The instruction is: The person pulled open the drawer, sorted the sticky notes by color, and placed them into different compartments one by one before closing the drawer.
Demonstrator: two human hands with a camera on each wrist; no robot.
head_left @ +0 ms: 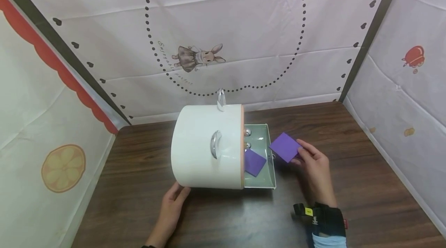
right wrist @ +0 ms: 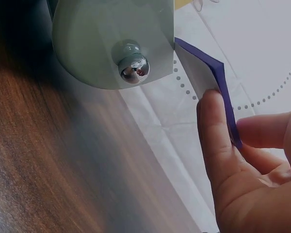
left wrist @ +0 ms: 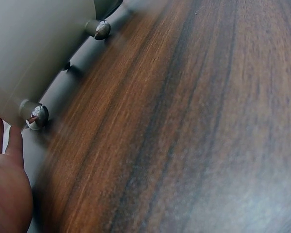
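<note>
A white rounded cabinet point(head_left: 205, 147) with silver handles stands on the table, its light green drawer point(head_left: 268, 182) pulled out to the right. Inside the drawer lies one purple square card point(head_left: 254, 162). My right hand point(head_left: 315, 166) pinches a second purple square card point(head_left: 285, 147) between thumb and fingers, just right of the drawer front. The right wrist view shows that held card point(right wrist: 223, 92) edge-on, pale on one face, close to the drawer's knob point(right wrist: 134, 68). My left hand point(head_left: 171, 205) rests with extended fingers at the cabinet's near left corner; its fingertips are partly hidden there.
Two shiny round knobs point(head_left: 247, 132) show at the drawer's inner end. Small silver feet point(left wrist: 36, 115) hold the cabinet off the brown wooden table point(head_left: 223, 217). Printed white cloth walls point(head_left: 244, 66) enclose the back and both sides.
</note>
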